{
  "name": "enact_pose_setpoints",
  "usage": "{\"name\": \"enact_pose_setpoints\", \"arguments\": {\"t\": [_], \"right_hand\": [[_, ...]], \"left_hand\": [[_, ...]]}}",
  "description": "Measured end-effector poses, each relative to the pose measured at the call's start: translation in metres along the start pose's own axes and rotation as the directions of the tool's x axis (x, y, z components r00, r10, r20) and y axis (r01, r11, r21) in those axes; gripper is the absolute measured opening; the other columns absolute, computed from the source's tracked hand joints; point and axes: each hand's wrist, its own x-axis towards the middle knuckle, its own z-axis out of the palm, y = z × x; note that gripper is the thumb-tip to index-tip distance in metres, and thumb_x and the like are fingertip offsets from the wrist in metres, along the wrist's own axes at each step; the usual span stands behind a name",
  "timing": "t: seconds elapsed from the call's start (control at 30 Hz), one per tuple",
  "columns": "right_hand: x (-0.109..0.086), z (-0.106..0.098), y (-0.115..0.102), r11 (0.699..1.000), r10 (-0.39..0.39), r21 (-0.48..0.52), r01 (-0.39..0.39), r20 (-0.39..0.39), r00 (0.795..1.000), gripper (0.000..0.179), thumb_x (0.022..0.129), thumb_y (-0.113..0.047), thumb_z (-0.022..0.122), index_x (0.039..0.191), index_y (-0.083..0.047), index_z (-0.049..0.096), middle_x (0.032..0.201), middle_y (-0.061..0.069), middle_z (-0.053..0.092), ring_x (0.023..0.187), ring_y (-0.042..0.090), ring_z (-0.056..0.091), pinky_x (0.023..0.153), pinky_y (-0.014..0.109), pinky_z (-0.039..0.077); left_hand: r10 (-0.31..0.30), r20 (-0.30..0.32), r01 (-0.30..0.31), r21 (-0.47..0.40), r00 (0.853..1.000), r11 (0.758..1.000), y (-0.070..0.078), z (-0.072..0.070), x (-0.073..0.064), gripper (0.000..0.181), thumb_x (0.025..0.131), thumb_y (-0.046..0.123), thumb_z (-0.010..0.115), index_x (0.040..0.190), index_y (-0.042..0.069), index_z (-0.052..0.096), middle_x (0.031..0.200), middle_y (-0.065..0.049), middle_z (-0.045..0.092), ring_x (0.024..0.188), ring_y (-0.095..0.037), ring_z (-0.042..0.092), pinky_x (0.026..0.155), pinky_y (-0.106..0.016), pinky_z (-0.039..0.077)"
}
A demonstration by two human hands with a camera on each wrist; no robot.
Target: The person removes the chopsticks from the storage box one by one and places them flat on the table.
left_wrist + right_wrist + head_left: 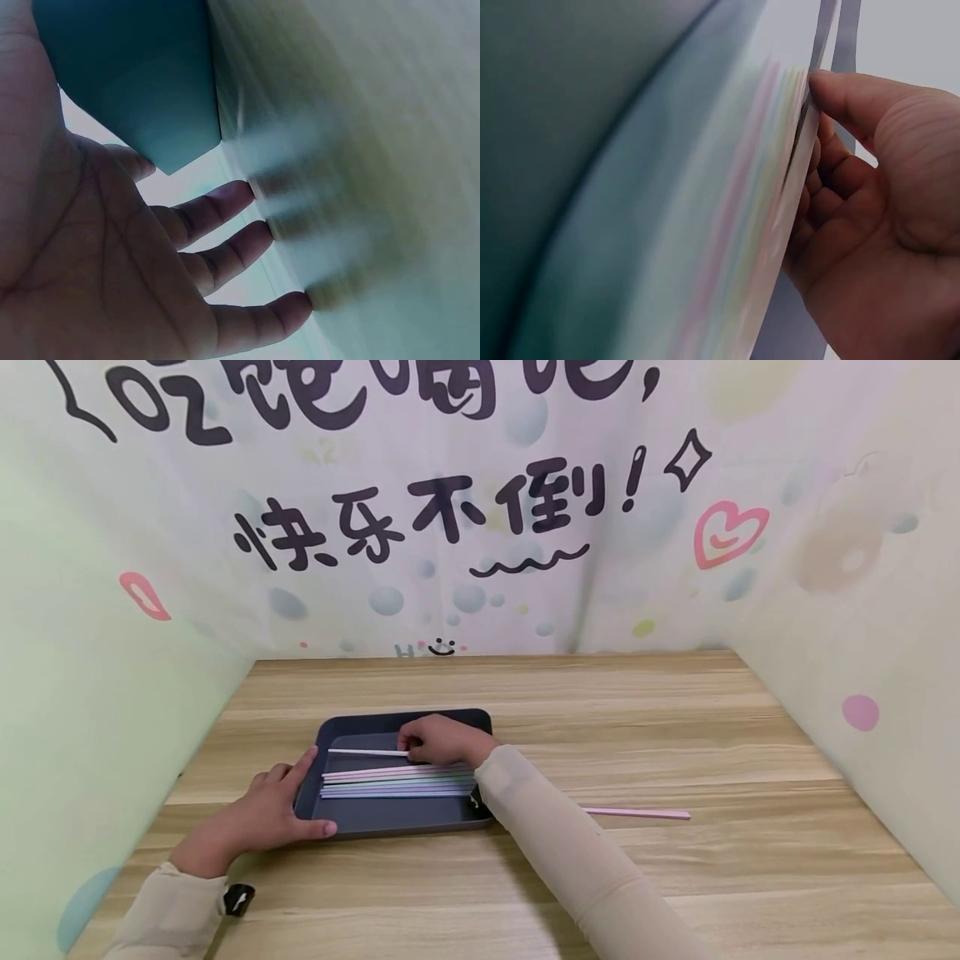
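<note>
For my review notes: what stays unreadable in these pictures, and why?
- Head: right ends of the row of sticks, behind the right sleeve and wrist.
- Head: left end of the pink stick, behind that sleeve.
- Head: right end of the pale stick, behind the right hand.
- Head: upper line of lettering, cut by the top edge.
- Left wrist: most of the tray, cut by the top edge.
- Right wrist: stick count, lost in blur.
</note>
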Motion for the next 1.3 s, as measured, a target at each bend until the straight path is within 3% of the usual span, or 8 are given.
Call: {"name": "enact_pose_setpoints", "arguments": {"t": [0.47,0.73,1.0,1.3], "right_hand": [[0.000,-0.001,-0.003,1.000,-0.012,-0.025,0.011,-0.006,1.000,0.013,0.103,-0.013,0.053,0.103,-0.016,0.066,0.077,-0.001,0.055,0.068,0.011,0.048,0.072,0.025,0.041],[-0.001,-0.005,-0.006,0.996,-0.058,-0.068,0.058,0.002,0.998,0.019,0.105,-0.013,0.048,0.107,-0.016,0.067,0.094,-0.007,0.061,0.075,0.010,0.052,0.074,0.026,0.043],[-0.001,-0.013,-0.013,0.994,-0.099,-0.056,0.098,-0.011,0.995,0.018,0.104,-0.012,0.051,0.109,-0.014,0.068,0.099,-0.007,0.062,0.084,0.010,0.054,0.077,0.025,0.044],[-0.014,-0.034,-0.033,0.983,-0.135,0.130,0.132,0.015,0.991,0.019,0.104,-0.009,0.049,0.113,-0.006,0.066,0.092,0.005,0.060,0.078,0.014,0.053,0.071,0.026,0.044]], "left_hand": [[-0.002,0.003,0.002,-0.002,1.000,1.000,0.002,-0.002,-0.001,0.123,0.073,0.064,0.078,0.156,-0.003,0.015,0.132,-0.041,0.039,0.116,-0.061,0.039,0.089,-0.065,0.041],[-0.005,0.009,0.006,-0.001,1.000,1.000,0.001,-0.001,0.000,0.123,0.074,0.064,0.077,0.155,-0.004,0.016,0.131,-0.040,0.040,0.115,-0.059,0.039,0.089,-0.064,0.041],[-0.022,0.025,0.022,-0.002,0.999,1.000,0.000,0.001,0.000,0.123,0.074,0.066,0.076,0.155,-0.003,0.015,0.133,-0.040,0.038,0.117,-0.058,0.039,0.091,-0.064,0.040],[0.005,-0.010,-0.005,-0.004,1.000,1.000,0.000,0.000,-0.001,0.122,0.073,0.063,0.078,0.155,-0.004,0.018,0.130,-0.040,0.040,0.115,-0.059,0.040,0.090,-0.063,0.040]]}}
